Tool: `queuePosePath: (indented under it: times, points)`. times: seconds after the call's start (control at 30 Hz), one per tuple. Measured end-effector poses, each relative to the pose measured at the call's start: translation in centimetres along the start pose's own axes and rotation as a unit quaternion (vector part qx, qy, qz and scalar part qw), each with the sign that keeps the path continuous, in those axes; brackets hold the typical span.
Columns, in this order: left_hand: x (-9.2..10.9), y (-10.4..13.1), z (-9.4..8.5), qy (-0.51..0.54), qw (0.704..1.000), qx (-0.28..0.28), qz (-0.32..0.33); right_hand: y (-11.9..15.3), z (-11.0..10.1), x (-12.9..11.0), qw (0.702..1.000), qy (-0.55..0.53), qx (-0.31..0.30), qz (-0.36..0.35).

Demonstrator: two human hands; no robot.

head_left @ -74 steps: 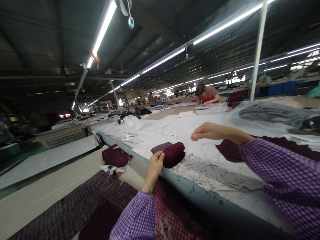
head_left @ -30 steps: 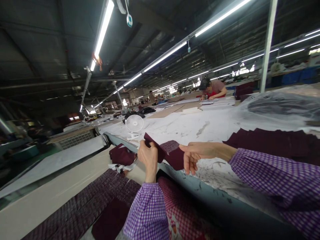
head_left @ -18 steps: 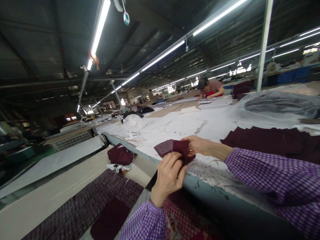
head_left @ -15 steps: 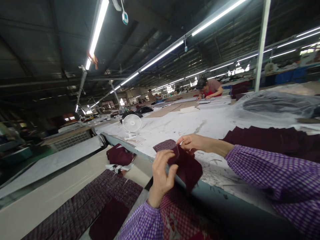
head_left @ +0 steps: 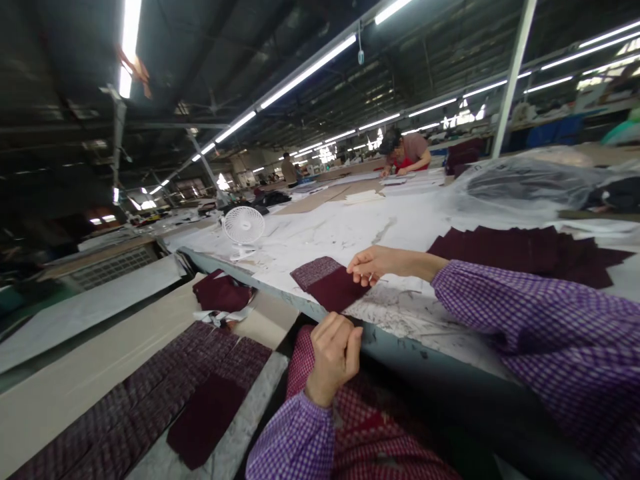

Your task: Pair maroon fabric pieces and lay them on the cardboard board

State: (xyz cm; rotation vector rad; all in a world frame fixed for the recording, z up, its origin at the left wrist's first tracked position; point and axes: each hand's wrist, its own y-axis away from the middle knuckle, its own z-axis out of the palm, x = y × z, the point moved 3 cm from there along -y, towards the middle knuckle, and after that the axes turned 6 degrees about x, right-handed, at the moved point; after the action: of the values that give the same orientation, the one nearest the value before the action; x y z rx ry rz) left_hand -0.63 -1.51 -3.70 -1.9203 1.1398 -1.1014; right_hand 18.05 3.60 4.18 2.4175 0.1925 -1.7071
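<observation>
A maroon cloth piece (head_left: 339, 288) lies flat at the near edge of the white-covered table, with a speckled purple-grey cloth section (head_left: 315, 272) at its far left end. My right hand (head_left: 376, 264) is over the maroon cloth's right corner, its fingers bent and pressed together; a small pale spot shows between them, too small to name. Just off the table edge, below the cloth, my left hand (head_left: 334, 353) is curled into a fist. Its palm side is hidden, so anything inside cannot be seen.
On the lower left surface lie speckled cloth strips (head_left: 150, 400), a maroon piece (head_left: 207, 417) and a crumpled maroon bundle (head_left: 223, 291). A white fan (head_left: 243, 225) stands on the table. Overlapping maroon pieces (head_left: 520, 253) and clear plastic (head_left: 530, 190) lie right. A person (head_left: 411, 152) bends over the table beyond.
The maroon cloth, lifted and folded between both hands before, now lies flat on the table. My left hand has come away from it and curled shut. The camera view has shifted.
</observation>
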Motion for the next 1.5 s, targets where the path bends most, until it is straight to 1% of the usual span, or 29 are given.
queuePosePath:
  times: [0.03, 0.07, 0.1, 0.13, 0.23, 0.27, 0.33, 0.43, 0.5, 0.57, 0.6, 0.67, 0.73, 0.8, 0.83, 0.87, 0.93, 0.97, 1.0, 1.03, 1.1, 1.17, 1.2, 1.23, 1.27, 1.3, 1.37, 1.43, 1.5]
  points:
    - [0.1, 1.0, 0.0, 0.02, 0.997, -0.067, 0.007, -0.1, -0.1, 0.3, 1.0, -0.001, 0.006, -0.001]
    - [0.0, 1.9, 0.1, 0.038, 0.992, -0.12, 0.001, -0.2, -0.2, 0.5, 1.0, -0.002, 0.012, 0.0]
    - [-0.3, 2.7, 0.1, 0.051, 0.988, -0.146, -0.022, -0.3, -0.1, 0.8, 1.0, -0.004, 0.015, 0.005]
    - [-0.8, 3.3, 0.2, 0.06, 0.985, -0.149, -0.058, -0.5, 0.1, 1.2, 1.0, -0.007, 0.014, 0.013]
    - [-2.5, 4.6, 0.4, 0.052, 0.977, -0.116, -0.171, -1.0, 0.8, 2.2, 0.999, 0.0, 0.001, 0.032]
    - [-2.9, 4.9, 0.6, 0.045, 0.973, -0.132, -0.185, -1.1, 1.0, 2.4, 0.999, 0.005, 0.001, 0.032]
    - [-3.1, 5.6, 1.3, 0.031, 0.963, -0.207, -0.168, -1.3, 1.1, 2.8, 0.999, 0.011, 0.006, 0.029]
    - [-3.0, 6.8, 2.6, -0.028, 0.942, -0.316, -0.112, -1.4, 1.0, 3.0, 0.999, 0.01, 0.009, 0.032]
    - [-3.1, 7.6, 4.0, -0.079, 0.919, -0.376, -0.087, -1.3, 0.9, 2.9, 0.999, 0.016, 0.011, 0.03]
    - [-3.4, 8.4, 5.6, -0.105, 0.891, -0.435, -0.073, -1.3, 0.9, 2.9, 0.999, 0.022, 0.012, 0.026]
    - [-3.5, 8.6, 6.4, -0.11, 0.88, -0.456, -0.071, -1.3, 0.9, 3.0, 0.999, 0.024, 0.01, 0.025]
    - [-3.6, 9.0, 7.4, -0.114, 0.869, -0.477, -0.07, -1.4, 0.9, 3.2, 0.999, 0.024, 0.007, 0.022]
    - [-3.3, 8.7, 7.1, -0.111, 0.867, -0.482, -0.063, -1.4, 0.8, 3.3, 1.0, 0.018, 0.004, 0.019]
    - [-2.4, 7.6, 5.2, -0.075, 0.881, -0.462, -0.067, -1.4, 0.8, 3.2, 1.0, 0.008, -0.003, 0.022]
    - [-1.7, 6.5, 3.7, -0.031, 0.899, -0.43, -0.08, -1.3, 0.8, 3.0, 1.0, 0.004, -0.006, 0.025]
    - [-1.1, 5.2, 1.9, 0.028, 0.918, -0.38, -0.106, -1.1, 0.8, 2.6, 1.0, 0.001, -0.01, 0.027]
    - [-0.1, 2.2, -1.7, 0.134, 0.939, -0.279, -0.151, -0.7, 0.8, 1.4, 1.0, 0.003, -0.014, 0.021]
    - [0.2, 0.8, -3.4, 0.166, 0.944, -0.227, -0.172, -0.4, 0.7, 0.7, 1.0, 0.006, -0.014, 0.012]
    - [0.4, -0.4, -4.6, 0.196, 0.942, -0.189, -0.198, -0.1, 0.7, -0.1, 1.0, 0.009, -0.013, 0.002]
    - [0.3, -1.4, -5.6, 0.231, 0.931, -0.156, -0.234, 0.2, 0.6, -0.8, 1.0, 0.01, -0.018, -0.007]
    - [-0.4, -2.6, -6.5, 0.299, 0.895, -0.097, -0.316, 0.8, 0.5, -2.0, 0.999, 0.005, -0.046, -0.016]
    - [-1.5, -3.3, -6.8, 0.351, 0.854, -0.029, -0.383, 1.3, 0.5, -3.0, 0.996, 0.01, -0.083, -0.024]
    - [-2.1, -3.7, -6.9, 0.365, 0.839, 0.004, -0.403, 1.6, 0.5, -3.5, 0.995, 0.02, -0.092, -0.033]
    - [-2.6, -4.2, -7.0, 0.372, 0.831, 0.033, -0.411, 1.8, 0.5, -3.9, 0.994, 0.035, -0.091, -0.044]
    - [-3.0, -4.7, -7.1, 0.373, 0.83, 0.056, -0.41, 2.0, 0.5, -4.4, 0.994, 0.051, -0.078, -0.059]
    - [-3.3, -5.3, -7.3, 0.371, 0.835, 0.072, -0.401, 2.2, 0.6, -4.8, 0.993, 0.065, -0.062, -0.075]
    - [-3.5, -6.7, -7.8, 0.356, 0.855, 0.084, -0.368, 2.4, 1.0, -5.4, 0.992, 0.08, -0.03, -0.097]
    - [-3.2, -8.1, -8.4, 0.307, 0.891, 0.075, -0.325, 2.4, 1.6, -5.6, 0.994, 0.068, -0.024, -0.082]
    - [-2.3, -9.2, -8.9, 0.218, 0.938, 0.047, -0.265, 2.2, 2.3, -5.4, 0.998, 0.034, -0.041, -0.036]
